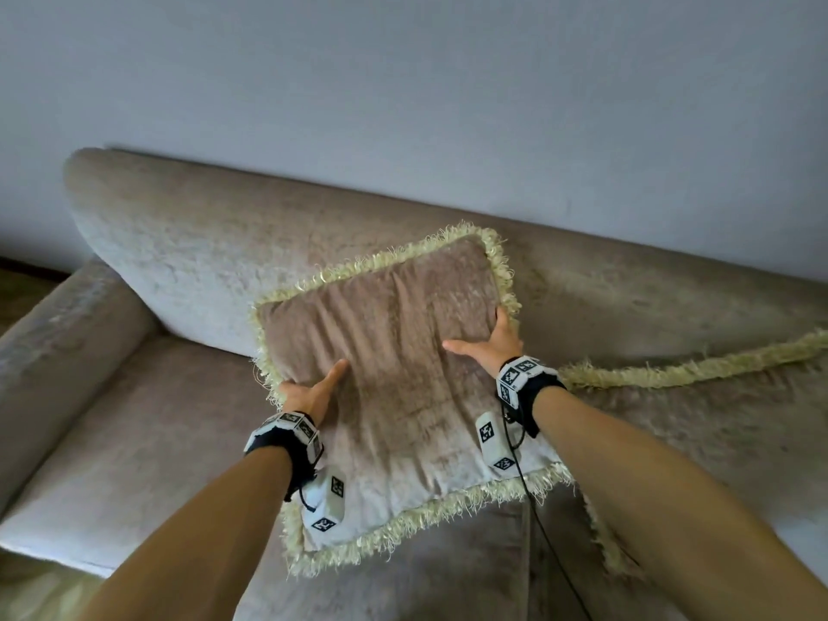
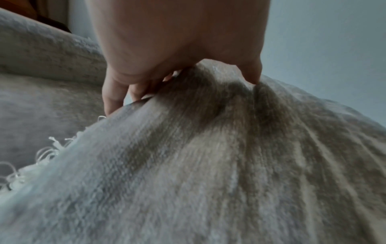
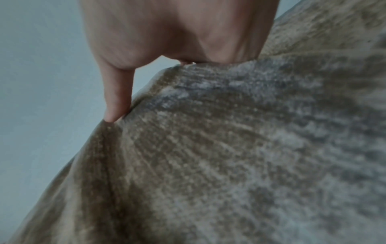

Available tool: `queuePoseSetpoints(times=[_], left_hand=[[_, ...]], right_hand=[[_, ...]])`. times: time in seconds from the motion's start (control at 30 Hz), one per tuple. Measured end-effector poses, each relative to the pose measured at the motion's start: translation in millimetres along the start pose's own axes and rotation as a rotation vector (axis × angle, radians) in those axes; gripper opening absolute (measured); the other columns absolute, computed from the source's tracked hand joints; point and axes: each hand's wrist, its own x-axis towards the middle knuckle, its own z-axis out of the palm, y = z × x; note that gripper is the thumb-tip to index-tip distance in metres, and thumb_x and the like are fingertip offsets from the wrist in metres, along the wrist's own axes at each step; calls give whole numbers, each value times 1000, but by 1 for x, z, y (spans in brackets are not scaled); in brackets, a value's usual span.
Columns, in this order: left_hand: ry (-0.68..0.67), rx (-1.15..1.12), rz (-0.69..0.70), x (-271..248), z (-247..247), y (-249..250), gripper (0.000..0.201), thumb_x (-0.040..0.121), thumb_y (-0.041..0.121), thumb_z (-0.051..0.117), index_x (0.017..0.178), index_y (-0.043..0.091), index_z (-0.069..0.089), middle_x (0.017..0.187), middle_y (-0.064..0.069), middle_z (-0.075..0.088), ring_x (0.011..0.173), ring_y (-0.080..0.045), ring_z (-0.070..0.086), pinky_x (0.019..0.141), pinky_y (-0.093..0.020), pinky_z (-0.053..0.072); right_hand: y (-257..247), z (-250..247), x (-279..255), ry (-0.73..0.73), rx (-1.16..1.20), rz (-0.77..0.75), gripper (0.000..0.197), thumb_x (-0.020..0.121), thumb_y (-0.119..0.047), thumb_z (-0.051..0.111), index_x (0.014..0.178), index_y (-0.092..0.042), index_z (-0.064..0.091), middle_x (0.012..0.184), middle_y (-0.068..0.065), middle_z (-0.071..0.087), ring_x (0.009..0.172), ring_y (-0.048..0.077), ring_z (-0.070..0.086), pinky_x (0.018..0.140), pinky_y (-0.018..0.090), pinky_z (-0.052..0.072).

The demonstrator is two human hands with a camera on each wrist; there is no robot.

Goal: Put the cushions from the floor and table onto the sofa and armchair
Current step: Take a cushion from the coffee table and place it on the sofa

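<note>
A square beige velvet cushion [image 1: 394, 374] with pale yellow fringe is held tilted above the beige sofa [image 1: 148, 423], its top leaning toward the backrest. My left hand [image 1: 309, 392] grips its left edge, thumb on the front face and fingers behind. My right hand [image 1: 490, 347] grips the right edge the same way. In the left wrist view the thumb presses into the cushion [image 2: 208, 156], with the fingers [image 2: 117, 92] curled round its edge. The right wrist view shows the thumb [image 3: 117, 99] dug into the cushion [image 3: 229, 148]; the other fingers are hidden behind it.
A second fringed cushion [image 1: 699, 423] lies flat on the sofa seat at the right, partly under the held one. The sofa's armrest [image 1: 53, 360] is at the left and its backrest [image 1: 188, 244] stands against a grey wall. A black cable [image 1: 544, 535] hangs from my right wrist.
</note>
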Motion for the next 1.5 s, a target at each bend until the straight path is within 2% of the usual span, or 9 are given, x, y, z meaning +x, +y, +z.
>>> queuePoseSetpoints(times=[0.33,0.43,0.57,0.67,0.77,0.9,1.2,1.37,1.5], left_hand=[[-80,-53,-140,62,34,-6,114,67,56,82,147,2,20,144,-20,43,131,-38,44,113,-43,32],[-130,-36,-193,83,38,-19,125,53,67,83,145,5,26,138,-16,49,127,-37,48,112,-46,33],[-294,-18,-203,95,43,-38,109,51,74,79,130,8,46,120,-13,63,104,-30,63,95,-47,47],[-521,40,-161,85,61,-20,95,76,64,68,146,19,22,112,-10,65,92,-21,65,85,-47,46],[-567,103,11,79,86,14,87,82,54,68,148,21,20,113,-15,64,88,-20,62,69,-34,46],[-484,158,127,88,88,30,105,63,70,75,145,28,26,137,-11,52,116,-29,55,100,-47,47],[-437,442,205,105,84,26,104,71,67,71,153,34,16,151,-18,27,131,-44,40,106,-57,38],[-428,467,248,95,80,30,106,70,70,70,153,37,14,156,-15,20,137,-40,36,108,-56,37],[-413,456,315,87,71,39,94,76,60,72,151,37,21,155,-12,21,136,-38,37,106,-52,37]], right_hand=[[-2,12,48,15,-121,64,98,75,-48,77,149,-51,12,161,7,15,146,38,8,115,59,18],[4,21,59,77,-146,90,95,73,-45,80,146,-53,19,157,10,27,142,38,23,112,57,28],[5,32,64,151,-152,27,87,73,-30,84,142,-40,33,143,8,48,128,33,46,104,45,40],[-1,48,68,128,-186,3,74,75,-25,82,134,-37,40,135,7,53,120,32,52,97,41,44],[0,64,71,116,-251,19,67,77,-25,80,130,-40,42,131,10,53,120,33,47,96,41,42],[1,60,78,53,-285,99,76,80,-23,77,139,-43,34,140,19,37,129,37,34,101,46,34],[18,53,84,-118,-350,127,100,74,-30,78,145,-55,12,147,17,24,137,39,24,109,53,32],[34,47,79,-212,-439,173,109,78,-24,77,150,-50,-1,161,10,-4,147,37,-8,116,59,14],[32,39,78,-145,-370,129,102,78,-25,75,150,-49,6,159,10,-1,147,38,0,115,58,20]])
